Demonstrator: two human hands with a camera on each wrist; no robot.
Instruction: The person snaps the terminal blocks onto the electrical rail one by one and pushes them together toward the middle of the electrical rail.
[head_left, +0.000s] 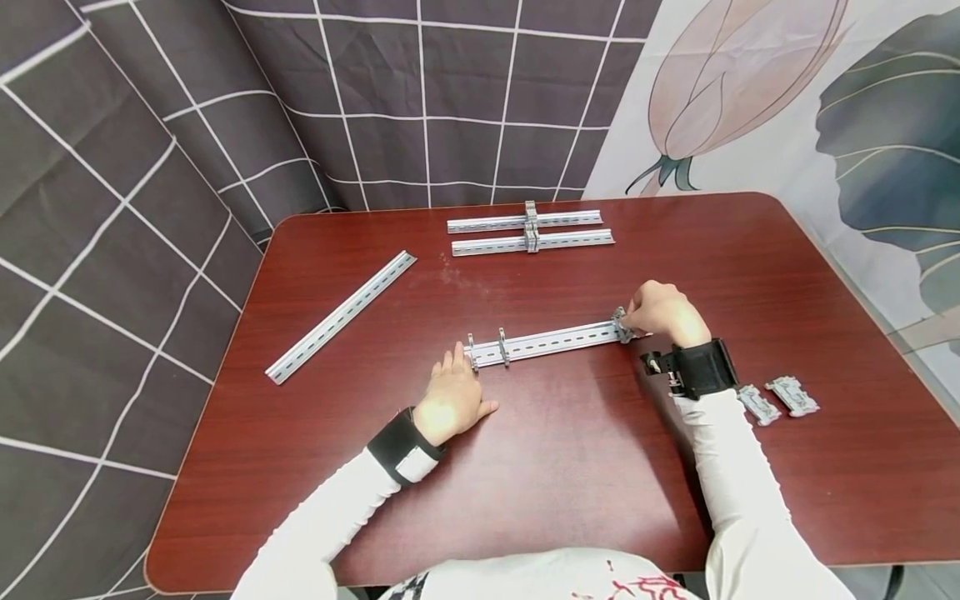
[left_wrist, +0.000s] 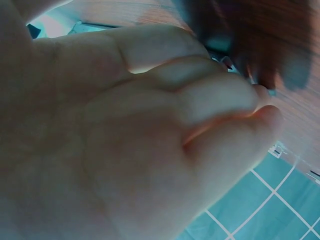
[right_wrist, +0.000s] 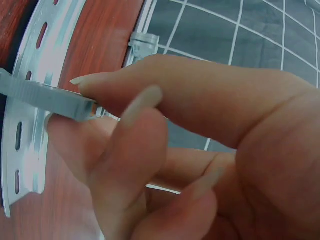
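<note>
A slotted metal DIN rail [head_left: 558, 340] lies slightly aslant across the middle of the table. My left hand [head_left: 452, 396] rests at its left end, fingers extended and fingertips touching there. Near the rail's right end, my right hand [head_left: 667, 312] pinches a grey terminal block [right_wrist: 47, 97] between thumb and finger. That block sits crosswise over the rail in the right wrist view. Two more thin grey pieces stand across the rail near the left hand, one of them a clip [head_left: 503, 347] slightly inward. In the left wrist view the palm [left_wrist: 125, 125] hides most of the rail.
Two parallel rails [head_left: 487, 245] at the back carry grey blocks [head_left: 531, 227] at their middle. Another bare rail [head_left: 341, 318] lies diagonally at left. Two loose grey blocks [head_left: 792, 396] lie beside the right forearm on the red-brown table [head_left: 570, 483].
</note>
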